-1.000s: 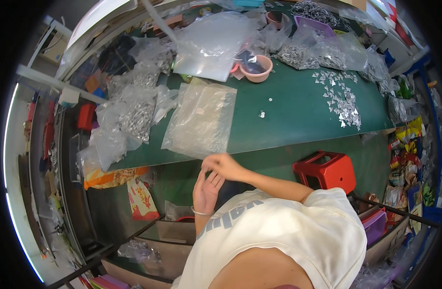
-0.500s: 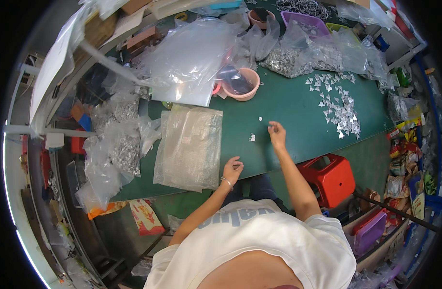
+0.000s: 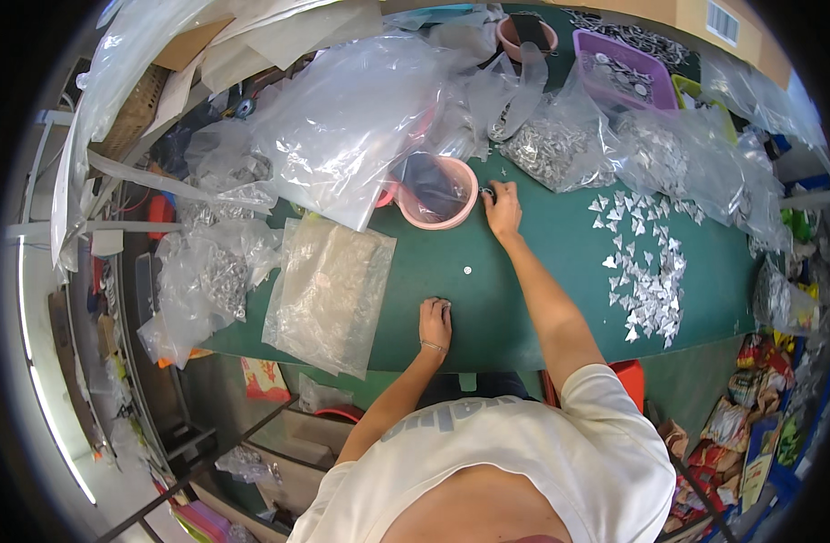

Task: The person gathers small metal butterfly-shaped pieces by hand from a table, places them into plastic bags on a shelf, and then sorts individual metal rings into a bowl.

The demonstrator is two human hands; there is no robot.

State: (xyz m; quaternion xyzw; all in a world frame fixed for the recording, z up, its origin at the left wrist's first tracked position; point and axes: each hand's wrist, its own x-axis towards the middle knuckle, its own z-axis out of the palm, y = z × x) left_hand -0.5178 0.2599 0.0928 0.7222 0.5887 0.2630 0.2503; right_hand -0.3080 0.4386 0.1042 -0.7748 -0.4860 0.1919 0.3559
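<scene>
My right hand (image 3: pixel 503 213) reaches forward to the right side of a pink tub (image 3: pixel 444 223), its fingers curled over a small dark item whose kind I cannot make out. A dark bluish plastic bag lines the tub. Close to the table's near edge rests my left hand (image 3: pixel 435 322), fingers bent together; whatever they pinch is too small to name. Between the two hands a small white disc (image 3: pixel 467 270) lies on the green table (image 3: pixel 541 299).
Triangular silvery metal pieces (image 3: pixel 652 288) spread across the table's right side. Clear bags of metal parts (image 3: pixel 559 145) line the back, beside a purple basket (image 3: pixel 605 47). A flat plastic bag (image 3: pixel 329 290) lies left of my left hand. Plastic sheets (image 3: pixel 342 118) heap behind it.
My right hand has moved forward from the small discs to beside the tub. Only one disc spot shows between the hands now. My left hand stays near the edge, its fingers more curled. The view has shifted.
</scene>
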